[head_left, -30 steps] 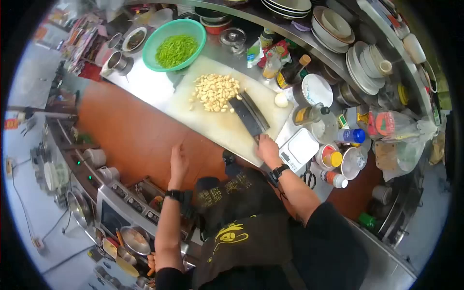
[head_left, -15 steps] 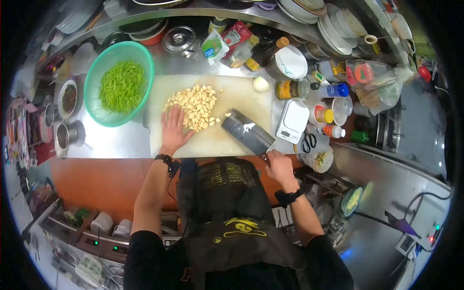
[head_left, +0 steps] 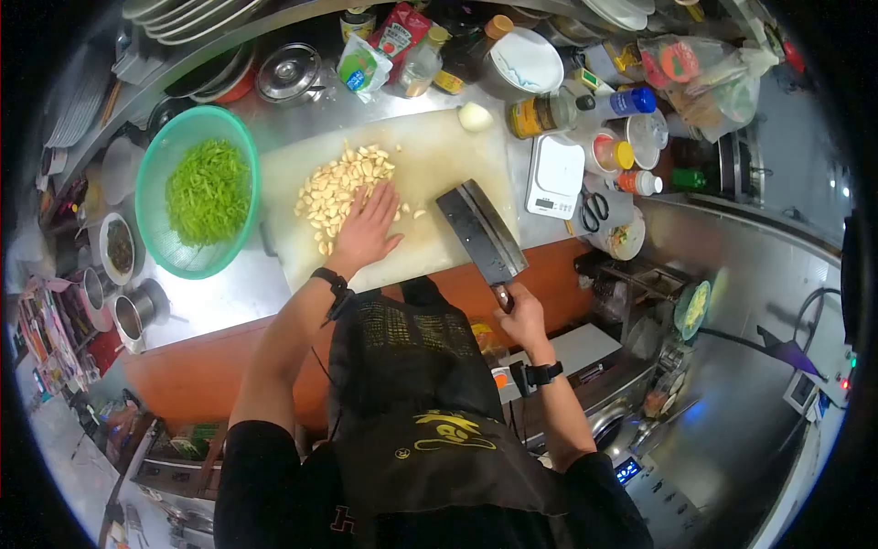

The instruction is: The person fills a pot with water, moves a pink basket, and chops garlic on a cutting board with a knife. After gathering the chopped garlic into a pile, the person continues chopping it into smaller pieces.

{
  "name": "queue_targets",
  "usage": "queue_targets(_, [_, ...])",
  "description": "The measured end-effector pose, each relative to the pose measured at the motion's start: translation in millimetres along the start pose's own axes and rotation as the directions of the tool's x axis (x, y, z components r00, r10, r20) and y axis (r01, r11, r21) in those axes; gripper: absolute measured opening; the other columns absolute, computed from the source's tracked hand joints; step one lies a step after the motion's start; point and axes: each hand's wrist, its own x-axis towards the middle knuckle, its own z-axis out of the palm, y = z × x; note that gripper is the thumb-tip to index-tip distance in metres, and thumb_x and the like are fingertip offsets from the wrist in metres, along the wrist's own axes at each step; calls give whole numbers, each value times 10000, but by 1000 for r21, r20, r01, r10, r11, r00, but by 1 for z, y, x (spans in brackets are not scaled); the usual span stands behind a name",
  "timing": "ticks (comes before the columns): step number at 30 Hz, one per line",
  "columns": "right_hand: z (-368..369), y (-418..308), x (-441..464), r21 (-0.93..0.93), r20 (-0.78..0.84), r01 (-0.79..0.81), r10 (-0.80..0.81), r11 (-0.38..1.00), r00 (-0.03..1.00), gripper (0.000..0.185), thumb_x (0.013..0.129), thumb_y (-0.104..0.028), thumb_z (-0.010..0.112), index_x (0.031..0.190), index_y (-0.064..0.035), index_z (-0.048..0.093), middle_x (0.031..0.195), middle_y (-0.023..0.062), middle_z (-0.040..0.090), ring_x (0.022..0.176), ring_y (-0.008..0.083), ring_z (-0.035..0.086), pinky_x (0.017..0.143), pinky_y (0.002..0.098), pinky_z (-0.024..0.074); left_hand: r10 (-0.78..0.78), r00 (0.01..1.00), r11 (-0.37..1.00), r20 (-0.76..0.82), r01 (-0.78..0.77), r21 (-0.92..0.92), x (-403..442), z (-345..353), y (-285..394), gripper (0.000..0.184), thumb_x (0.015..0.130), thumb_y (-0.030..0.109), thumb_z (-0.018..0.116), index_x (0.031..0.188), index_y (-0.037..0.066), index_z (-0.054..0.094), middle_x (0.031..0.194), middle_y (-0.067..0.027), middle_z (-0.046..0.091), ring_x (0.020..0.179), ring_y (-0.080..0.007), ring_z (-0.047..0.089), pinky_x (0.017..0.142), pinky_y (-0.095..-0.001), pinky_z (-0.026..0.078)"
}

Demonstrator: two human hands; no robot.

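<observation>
Pale peeled cloves, which look like garlic [head_left: 340, 190], lie in a heap on the left half of the white cutting board [head_left: 448, 151]. My left hand [head_left: 368, 229] lies flat over the lower right side of the heap, fingers stretched out. A broad dark cleaver [head_left: 482, 232] is held by its handle in my right hand [head_left: 523, 316], its blade over the board's right front edge. A few loose cloves sit between the left hand and the blade. Near the board's back edge rests a whole white onion-like bulb [head_left: 475, 117].
Left of the board stands a green colander [head_left: 146, 206] with shredded greens. A kitchen scale [head_left: 555, 176], scissors [head_left: 594, 211], jars and bottles stand to the right. Behind are a pot lid [head_left: 289, 73], sauce bottles and a white bowl [head_left: 526, 60].
My left hand has come from beside my body onto the cloves and shifted right across them. The cleaver has moved from lying over the board to its front edge. The view has turned.
</observation>
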Motion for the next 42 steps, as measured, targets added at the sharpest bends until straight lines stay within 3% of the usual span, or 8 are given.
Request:
queue_targets(8, [38, -3, -5, 304, -1, -154, 162, 940, 987, 254, 756, -89, 767, 923, -9, 593, 752, 144, 559, 672, 290, 578, 641, 408, 474, -14, 998, 1000, -66, 12, -26, 9, -7, 8, 722, 992, 494, 612, 1514, 5, 514, 1627, -165, 446, 1579, -299, 311, 1320, -522, 157])
queue_targets(13, [45, 8, -5, 574, 53, -184, 188, 798, 981, 190, 786, -63, 719, 899, -6, 578, 735, 70, 516, 643, 167, 518, 589, 350, 416, -36, 950, 971, -309, -39, -234, 41, -1, 20, 478, 919, 377, 729, 1234, 23, 665, 1223, -123, 637, 1282, -304, 543, 1187, -520, 324])
queue_targets(17, [24, 5, 5, 379, 96, -209, 187, 901, 978, 156, 808, -44, 688, 933, -5, 603, 748, 33, 498, 656, 137, 491, 592, 319, 397, -120, 953, 971, -277, 55, -231, 59, 1, 39, 346, 892, 339, 742, 1065, 44, 694, 1067, -96, 632, 1151, -293, 568, 1097, -514, 373])
queue_targets(22, [33, 14, -1, 467, 136, -227, 185, 855, 973, 143, 833, -37, 659, 971, -11, 627, 727, 14, 506, 655, 124, 504, 601, 316, 419, -102, 974, 987, -203, 74, -141, 42, 22, 35, 338, 905, 292, 730, 1117, 31, 696, 1115, -123, 628, 1191, -330, 558, 1117, -495, 374])
queue_targets(25, [43, 18, 2, 626, 133, -162, 100, 763, 986, 191, 838, -113, 690, 969, 4, 615, 709, 136, 543, 662, 288, 570, 632, 406, 453, -128, 946, 983, -297, 82, -162, 44, 13, 25, 406, 914, 293, 715, 1214, 23, 667, 1238, -163, 614, 1258, -364, 540, 1140, -514, 381])
queue_targets(31, [41, -5, 36, 553, 159, -208, 143, 807, 977, 178, 867, -113, 650, 1012, -12, 657, 734, 116, 593, 673, 201, 568, 635, 367, 453, -131, 944, 980, -304, 77, -183, 94, -3, -40, 552, 943, 288, 665, 1421, 22, 597, 1530, -206, 520, 1428, -391, 473, 1202, -530, 353])
queue_targets(37, [69, -4, 41, 600, 195, -255, 171, 758, 966, 181, 884, -133, 669, 1021, -16, 685, 736, 102, 622, 653, 186, 564, 640, 352, 466, 20, 998, 989, -66, -29, -147, 53, -4, -27, 549, 962, 320, 659, 1432, 41, 603, 1557, -213, 501, 1464, -370, 451, 1221, -507, 345])
queue_targets(42, [92, -16, 54, 592, 199, -247, 158, 767, 967, 314, 1001, -324, 691, 977, -11, 678, 697, 78, 582, 645, 163, 543, 629, 348, 463, 1, 986, 980, -165, -34, -197, 31, -6, -12, 627, 946, 364, 678, 1455, 13, 570, 1560, -191, 510, 1501, -350, 423, 1247, -521, 309])
